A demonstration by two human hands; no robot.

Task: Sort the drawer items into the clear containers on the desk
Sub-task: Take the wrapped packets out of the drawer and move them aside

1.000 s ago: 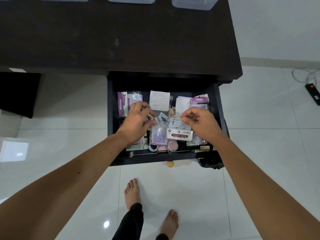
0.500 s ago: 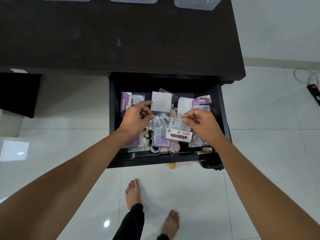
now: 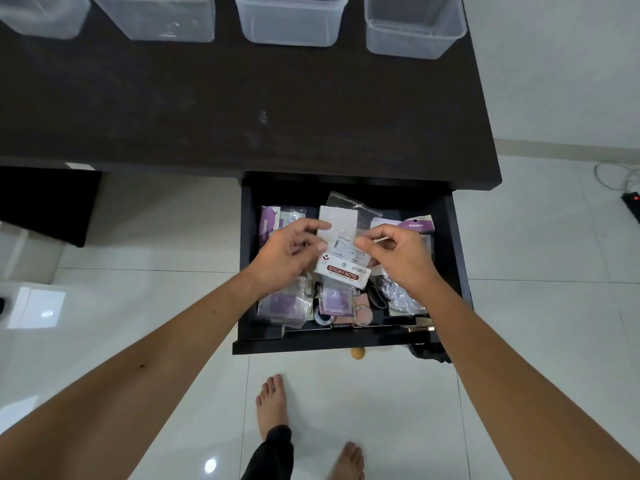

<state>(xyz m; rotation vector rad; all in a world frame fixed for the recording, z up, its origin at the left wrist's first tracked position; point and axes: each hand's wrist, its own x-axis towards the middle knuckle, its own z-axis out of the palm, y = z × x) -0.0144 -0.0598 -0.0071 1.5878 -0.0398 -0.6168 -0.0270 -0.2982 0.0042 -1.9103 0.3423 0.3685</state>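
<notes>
The open dark drawer point(image 3: 453, 258) under the desk holds several small packets, purple cards, tape rolls and clips. My left hand point(image 3: 289, 258) pinches a pale flat packet in a clear bag point(image 3: 341, 218), lifted above the drawer's contents. My right hand point(image 3: 398, 256) grips the top of a white sticky note pack point(image 3: 343, 270) with a red label, also lifted. The two packs overlap between my hands. Several clear containers point(image 3: 287, 20) stand in a row at the far edge of the dark desk point(image 3: 242, 109).
The drawer front carries a round wooden knob point(image 3: 358, 352). My bare feet point(image 3: 272, 403) stand on the glossy white tile floor just in front of the drawer. A power strip with cables point(image 3: 632, 204) lies on the floor at the far right.
Both hands have risen out of the drawer and come closer together, the left lifting the pale packet and the right lifting the sticky note pack. My view has tilted up, showing the containers.
</notes>
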